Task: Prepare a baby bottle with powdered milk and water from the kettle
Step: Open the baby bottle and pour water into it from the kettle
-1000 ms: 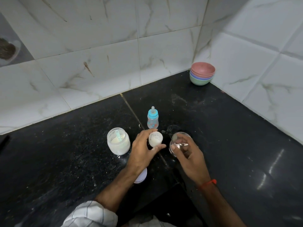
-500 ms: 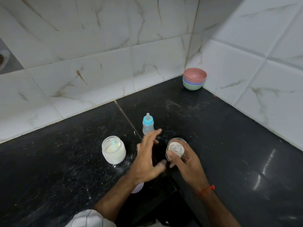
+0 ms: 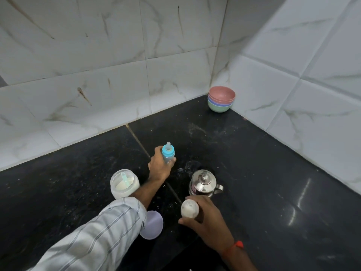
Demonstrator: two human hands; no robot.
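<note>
My left hand (image 3: 159,166) reaches forward and wraps around a small baby bottle with a blue cap and teat (image 3: 168,152), which stands on the black counter (image 3: 263,173). My right hand (image 3: 207,220) holds an open, milky-white bottle (image 3: 189,208) near the front. Just behind it stands a small kettle (image 3: 204,184) with a steel lid and a handle to the right. An open jar of white milk powder (image 3: 124,183) with a pale blue scoop inside stands to the left of my forearm.
A pale lilac lid (image 3: 152,224) lies flat on the counter under my left sleeve. A stack of coloured bowls (image 3: 221,101) sits in the far corner. White marble-tiled walls close the counter at the back and right. Powder specks dot the counter.
The white bottle passed from my left hand to my right and came toward me, uncovering the kettle. My left hand reached forward and closed around the blue-capped bottle.
</note>
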